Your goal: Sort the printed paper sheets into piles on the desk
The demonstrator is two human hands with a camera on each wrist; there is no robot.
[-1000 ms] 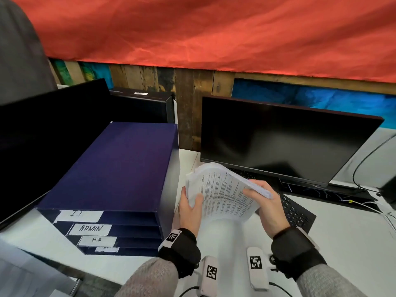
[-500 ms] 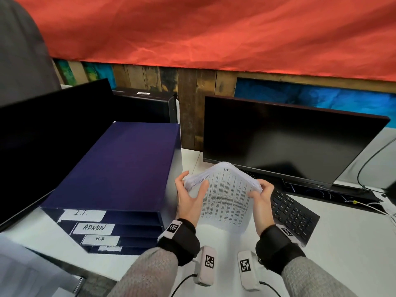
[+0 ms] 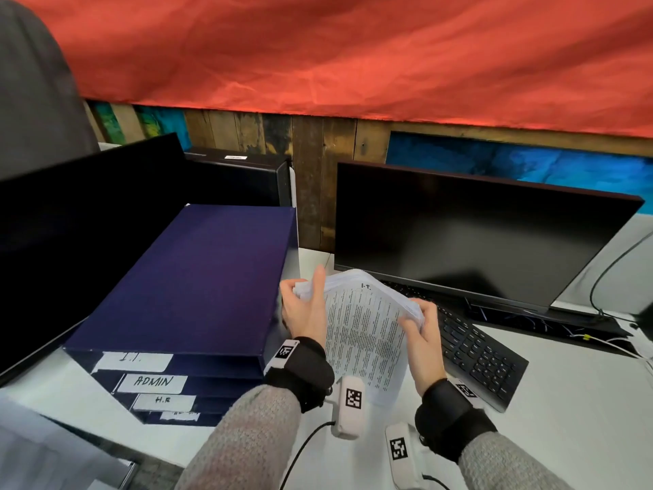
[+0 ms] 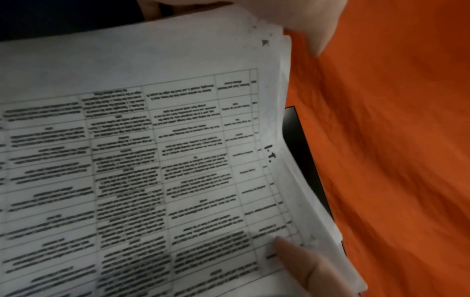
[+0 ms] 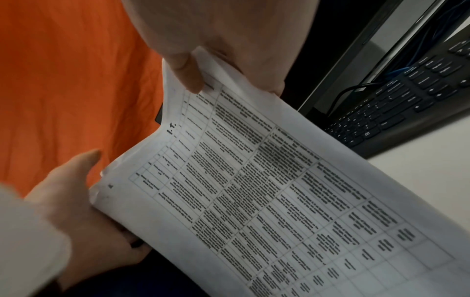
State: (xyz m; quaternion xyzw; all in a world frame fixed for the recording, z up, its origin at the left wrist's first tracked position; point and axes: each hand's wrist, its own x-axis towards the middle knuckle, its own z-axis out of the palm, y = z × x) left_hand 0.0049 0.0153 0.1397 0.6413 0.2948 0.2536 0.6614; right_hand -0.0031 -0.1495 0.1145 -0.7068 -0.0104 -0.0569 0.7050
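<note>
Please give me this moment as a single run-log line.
left hand: grips stack's top-left corner | right hand: pinches top-right corner | paper stack: held above desk | top sheet: marked I.T.

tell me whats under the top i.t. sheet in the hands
More white sheets: the top sheet heads a stack, its layered edges showing at the corners that the left hand and right hand hold. Their print is covered.

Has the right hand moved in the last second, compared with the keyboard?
Yes. The right hand has drawn in leftward off the keyboard, toward the left hand.
</note>
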